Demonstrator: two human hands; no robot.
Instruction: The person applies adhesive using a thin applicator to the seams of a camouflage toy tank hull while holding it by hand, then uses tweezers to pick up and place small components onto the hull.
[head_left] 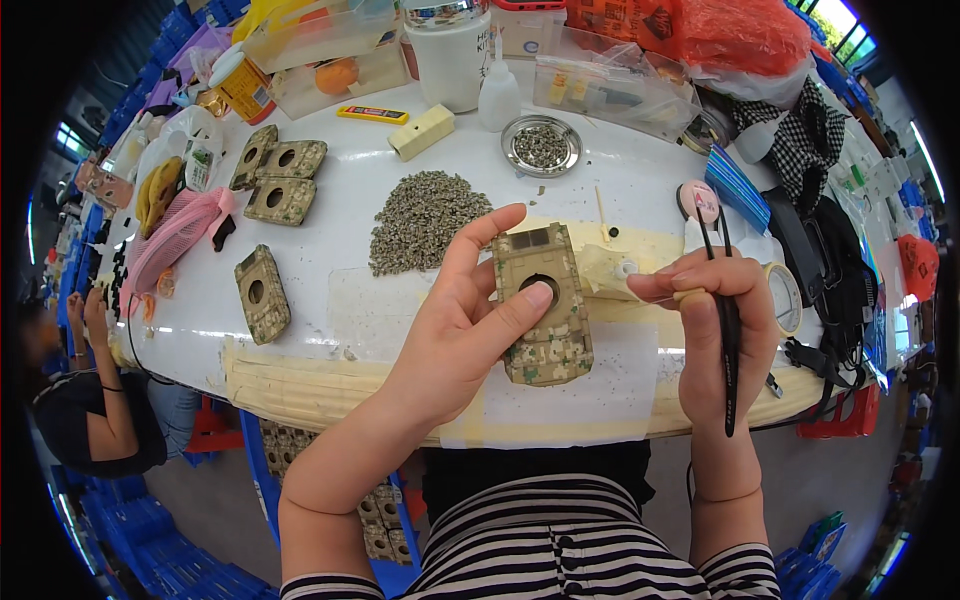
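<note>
My left hand (430,345) is closed round a camouflage-patterned toy tank hull (548,350), its thumb lying at the round hole in the top. The hull is held tilted above the table's front edge. In my right hand (735,310) are black tweezers (731,385), lying along the palm with the tips up. Its thumb and forefinger also pinch something thin and pale, too small to name. Just left of those fingertips is a small white cap-like piece (625,269) on tape-covered material. Beyond my left hand lies a heap of tiny camouflage parts (425,220).
More tank hulls (262,293) lie at the left. A metal dish (513,165) of tiny parts, a white squeeze bottle (499,100) and a cream block (421,133) stand farther back. A tape roll (794,300) sits right. Another person (100,410) is at far left.
</note>
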